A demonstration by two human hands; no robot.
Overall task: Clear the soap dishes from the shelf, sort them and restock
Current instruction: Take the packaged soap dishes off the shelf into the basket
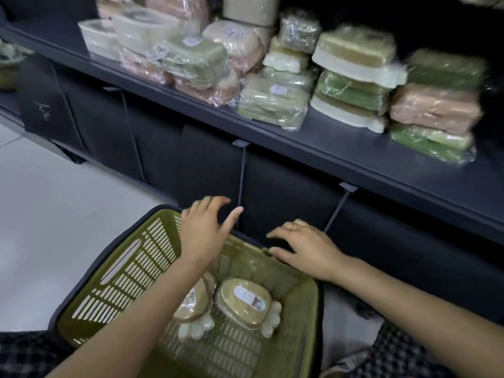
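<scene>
Several plastic-wrapped soap dishes in green, pink, tan and white are stacked on the dark shelf (313, 137), among them a tan and white stack (354, 58) and a pink and green stack (436, 110). Below it stands an olive green basket (131, 271) holding two wrapped tan soap dishes, one (245, 301) lying flat and one (195, 301) partly behind my left forearm. My left hand (204, 227) hovers over the basket's far rim, fingers spread and empty. Over the basket's right far corner is my right hand (305, 249), fingers extended, holding nothing.
Dark cabinet fronts (286, 192) run beneath the shelf, right behind the basket. Pale floor tiles (54, 200) lie to the left. More wrapped goods sit at the far left edge (8, 61). My checked clothing shows at the bottom corners.
</scene>
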